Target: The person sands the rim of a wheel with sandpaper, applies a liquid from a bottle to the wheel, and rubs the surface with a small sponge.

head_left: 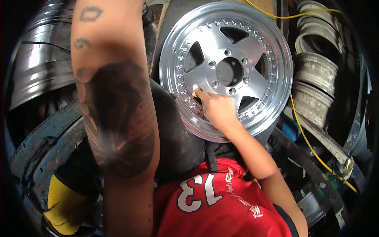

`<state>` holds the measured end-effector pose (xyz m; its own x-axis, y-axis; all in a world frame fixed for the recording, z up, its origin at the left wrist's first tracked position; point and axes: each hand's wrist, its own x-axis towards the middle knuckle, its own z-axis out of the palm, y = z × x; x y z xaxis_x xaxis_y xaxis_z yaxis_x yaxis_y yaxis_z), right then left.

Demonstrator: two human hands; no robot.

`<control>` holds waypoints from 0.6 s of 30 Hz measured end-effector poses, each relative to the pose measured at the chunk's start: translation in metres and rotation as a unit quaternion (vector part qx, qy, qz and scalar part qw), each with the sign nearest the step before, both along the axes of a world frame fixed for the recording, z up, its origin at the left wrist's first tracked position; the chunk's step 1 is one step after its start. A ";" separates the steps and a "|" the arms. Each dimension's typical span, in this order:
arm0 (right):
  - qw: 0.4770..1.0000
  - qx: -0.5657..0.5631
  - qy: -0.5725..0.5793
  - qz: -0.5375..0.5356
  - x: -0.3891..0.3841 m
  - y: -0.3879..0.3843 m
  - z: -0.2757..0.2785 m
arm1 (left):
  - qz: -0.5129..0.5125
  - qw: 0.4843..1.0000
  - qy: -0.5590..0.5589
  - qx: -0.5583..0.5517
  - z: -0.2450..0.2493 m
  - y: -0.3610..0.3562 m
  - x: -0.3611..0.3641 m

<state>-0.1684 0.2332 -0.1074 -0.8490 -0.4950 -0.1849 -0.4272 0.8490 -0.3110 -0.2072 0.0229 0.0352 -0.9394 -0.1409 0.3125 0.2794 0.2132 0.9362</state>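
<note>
Right hand on silver wheel

Your right hand [219, 108] grips a small yellow scrap [195, 93], index finger pressing it to the round, silver five-spoke metal wheel [205, 75], probably for control. Wheel's face-up beside your black-clad leg [177, 130], likely for access. Bright, reflective; studs ring its face. Left hand's out of view, grip can't tell.

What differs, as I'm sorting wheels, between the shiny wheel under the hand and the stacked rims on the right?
The shiny wheel is bright and mirror-like; the stacked rims are dull and chalky. The shiny wheel shows its spoked face, while the stacked rims mostly show their outer sides. Both are round.
</note>
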 end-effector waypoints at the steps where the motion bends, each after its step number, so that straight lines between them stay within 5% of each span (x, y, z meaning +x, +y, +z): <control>1: 0.996 0.071 -0.041 0.027 -0.005 0.000 0.010 | 0.001 1.000 -0.001 0.001 0.001 0.000 0.000; 4: 0.998 -0.037 0.043 -0.015 -0.011 -0.004 0.004 | -0.004 1.000 0.004 0.005 0.001 0.004 -0.009; 8: 0.997 0.027 -0.064 0.046 -0.013 0.002 0.018 | -0.001 1.000 0.001 0.006 0.001 0.004 -0.008; 18: 0.999 -0.024 -0.030 -0.013 0.008 0.001 -0.009 | -0.004 1.000 0.003 0.008 0.006 0.007 -0.032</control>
<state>-0.1607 0.2337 -0.1166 -0.8498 -0.4822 -0.2127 -0.3842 0.8431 -0.3763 -0.2394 0.0297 0.0412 -0.9385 -0.1391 0.3159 0.2866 0.1957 0.9378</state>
